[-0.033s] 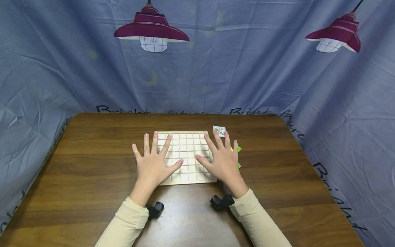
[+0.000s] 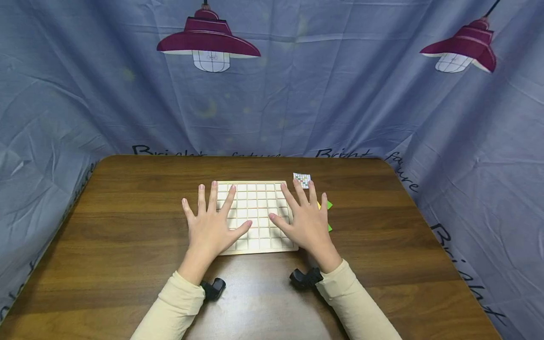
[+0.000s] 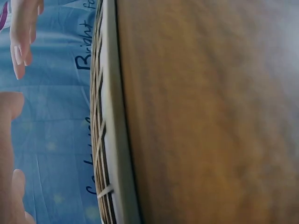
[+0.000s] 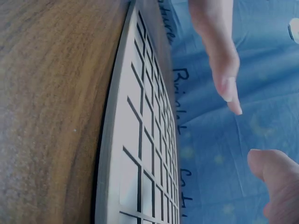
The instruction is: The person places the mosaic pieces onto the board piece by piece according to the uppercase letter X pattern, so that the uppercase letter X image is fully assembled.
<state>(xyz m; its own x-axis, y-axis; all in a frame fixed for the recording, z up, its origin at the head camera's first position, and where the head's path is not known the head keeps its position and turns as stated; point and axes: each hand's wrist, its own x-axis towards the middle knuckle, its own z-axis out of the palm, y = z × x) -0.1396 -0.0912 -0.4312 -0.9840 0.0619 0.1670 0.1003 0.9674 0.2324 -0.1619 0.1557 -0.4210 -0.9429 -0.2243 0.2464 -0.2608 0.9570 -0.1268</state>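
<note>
A pale wooden grid board [image 2: 257, 212] with raised lines between its square cells lies flat on the table. My left hand [image 2: 209, 231] is spread over its left side, palm down, fingers straight and apart. Over the right side my right hand [image 2: 309, 225] is spread the same way, thumb towards the left one. Both hold nothing. In the wrist views, fingers show above the level of the board [image 4: 122, 135], with a gap between. Under the right hand's outer fingers, green pieces [image 2: 329, 205] and a bit of yellow [image 2: 319, 206] peek out, mostly hidden.
A small printed card [image 2: 303, 177] with a coloured grid pattern lies behind the board, at the right fingertips. The brown wooden table [image 2: 140, 208] ends at a blue curtain [image 2: 272, 104] behind and at the sides. A black wrist camera [image 2: 214, 288] sits on each forearm.
</note>
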